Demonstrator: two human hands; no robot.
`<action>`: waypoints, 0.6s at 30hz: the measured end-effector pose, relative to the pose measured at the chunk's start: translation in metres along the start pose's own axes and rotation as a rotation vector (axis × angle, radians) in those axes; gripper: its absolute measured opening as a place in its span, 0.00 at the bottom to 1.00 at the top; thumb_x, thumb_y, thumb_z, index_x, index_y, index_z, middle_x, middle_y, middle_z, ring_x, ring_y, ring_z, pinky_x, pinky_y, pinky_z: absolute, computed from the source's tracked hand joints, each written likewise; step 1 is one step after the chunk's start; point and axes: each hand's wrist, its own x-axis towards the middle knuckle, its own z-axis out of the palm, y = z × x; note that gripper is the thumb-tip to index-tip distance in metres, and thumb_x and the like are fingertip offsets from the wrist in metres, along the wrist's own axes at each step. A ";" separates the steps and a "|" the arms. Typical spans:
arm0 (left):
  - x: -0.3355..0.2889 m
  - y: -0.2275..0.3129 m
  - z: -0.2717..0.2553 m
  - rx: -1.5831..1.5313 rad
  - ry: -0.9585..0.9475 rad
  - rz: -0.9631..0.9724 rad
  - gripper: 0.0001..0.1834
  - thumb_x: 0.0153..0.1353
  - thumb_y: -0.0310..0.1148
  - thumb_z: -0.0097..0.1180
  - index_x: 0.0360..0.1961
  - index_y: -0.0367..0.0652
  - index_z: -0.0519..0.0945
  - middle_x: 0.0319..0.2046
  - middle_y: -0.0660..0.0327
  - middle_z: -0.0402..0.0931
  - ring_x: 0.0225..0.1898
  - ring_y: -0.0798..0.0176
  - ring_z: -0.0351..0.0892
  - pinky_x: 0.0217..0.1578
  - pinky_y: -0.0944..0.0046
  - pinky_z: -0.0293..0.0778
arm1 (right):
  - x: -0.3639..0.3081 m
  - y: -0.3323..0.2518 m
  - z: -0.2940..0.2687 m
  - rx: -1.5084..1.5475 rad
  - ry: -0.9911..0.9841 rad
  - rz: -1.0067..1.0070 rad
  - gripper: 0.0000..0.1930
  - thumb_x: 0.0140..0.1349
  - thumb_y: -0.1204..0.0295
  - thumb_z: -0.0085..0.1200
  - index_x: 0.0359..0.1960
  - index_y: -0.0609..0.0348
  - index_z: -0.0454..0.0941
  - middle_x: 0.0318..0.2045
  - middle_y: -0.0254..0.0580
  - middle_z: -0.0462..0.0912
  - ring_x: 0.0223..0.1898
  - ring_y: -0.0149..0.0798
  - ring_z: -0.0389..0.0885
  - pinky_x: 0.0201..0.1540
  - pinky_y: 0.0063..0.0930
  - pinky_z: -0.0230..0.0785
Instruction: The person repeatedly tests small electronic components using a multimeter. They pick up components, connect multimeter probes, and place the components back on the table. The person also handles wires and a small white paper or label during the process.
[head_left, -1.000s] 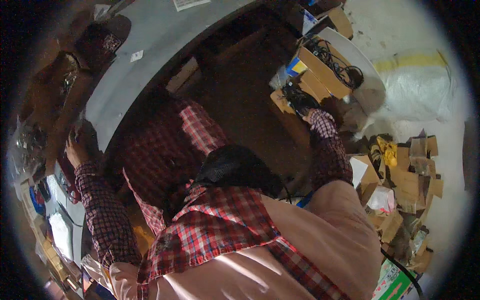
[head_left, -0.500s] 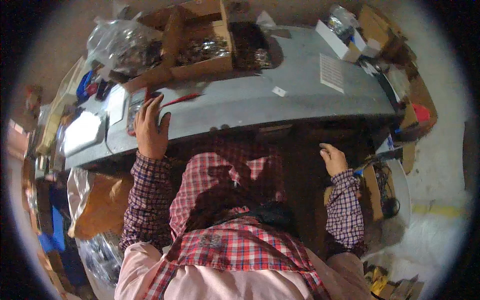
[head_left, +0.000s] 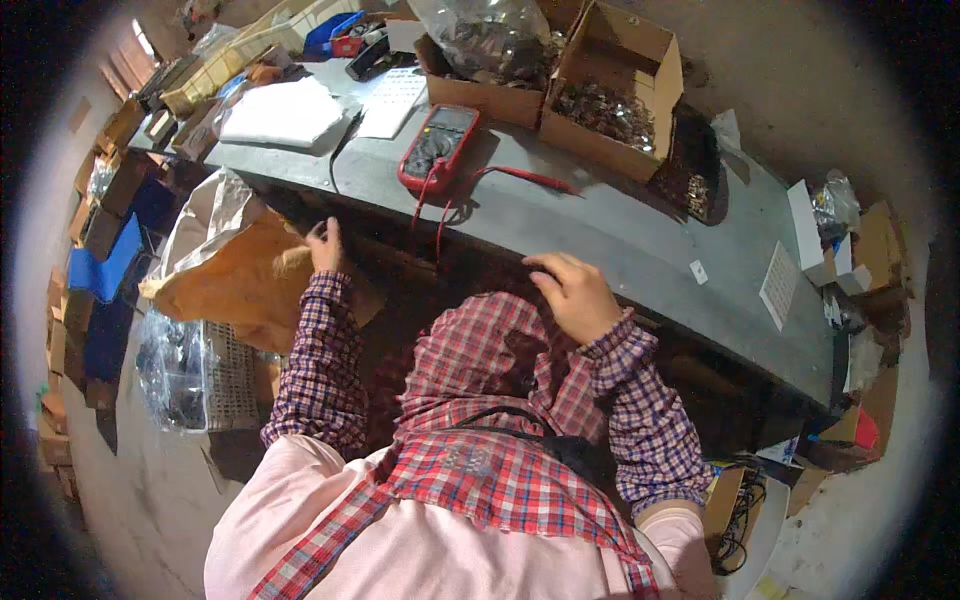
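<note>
My right hand point(head_left: 575, 295) lies palm down on the front edge of the grey table point(head_left: 640, 250) and holds nothing. My left hand point(head_left: 325, 245) reaches up to the shadowed underside of the table edge, beside a crumpled brown paper bag point(head_left: 230, 280); its fingertips are hidden in the dark. A red multimeter point(head_left: 438, 148) lies on the table between the hands, and its red leads point(head_left: 500, 178) trail toward my right hand. Both forearms are in plaid sleeves.
Open cardboard boxes of small metal parts point(head_left: 612, 95) stand at the back of the table, with a black tray point(head_left: 690, 170) to their right. A white folded bag point(head_left: 285, 112) and a paper sheet point(head_left: 392, 95) lie at the left. A plastic-covered wire basket point(head_left: 195, 370) sits on the floor at the left.
The view has swung round. My left hand has come off the table top and dropped to the table's edge by the brown bag. My right hand has risen onto the table edge.
</note>
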 end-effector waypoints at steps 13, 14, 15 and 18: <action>-0.080 0.062 0.041 0.110 0.080 0.460 0.22 0.59 0.33 0.56 0.52 0.35 0.67 0.47 0.50 0.64 0.52 0.50 0.64 0.55 0.56 0.61 | 0.150 0.014 0.066 -0.324 -0.003 0.520 0.15 0.62 0.60 0.49 0.46 0.53 0.71 0.41 0.51 0.80 0.45 0.55 0.77 0.46 0.47 0.69; -0.083 0.067 0.041 0.086 0.091 0.426 0.23 0.57 0.31 0.57 0.52 0.35 0.66 0.49 0.50 0.63 0.52 0.51 0.64 0.54 0.56 0.61 | 0.156 0.018 0.066 -0.346 0.000 0.553 0.16 0.63 0.59 0.49 0.48 0.52 0.70 0.42 0.50 0.80 0.46 0.56 0.77 0.47 0.47 0.69; -0.080 0.073 0.038 0.084 0.092 0.446 0.23 0.57 0.30 0.57 0.52 0.35 0.66 0.48 0.50 0.64 0.52 0.51 0.64 0.54 0.57 0.62 | 0.160 0.022 0.067 -0.369 0.004 0.587 0.17 0.64 0.59 0.48 0.50 0.51 0.68 0.43 0.50 0.80 0.47 0.56 0.77 0.48 0.48 0.68; -0.070 0.094 0.037 0.107 0.083 0.556 0.22 0.55 0.28 0.57 0.51 0.36 0.67 0.48 0.50 0.64 0.50 0.51 0.65 0.51 0.58 0.64 | 0.164 0.031 0.069 -0.425 -0.009 0.577 0.17 0.65 0.57 0.46 0.52 0.49 0.66 0.44 0.50 0.80 0.48 0.56 0.77 0.50 0.50 0.67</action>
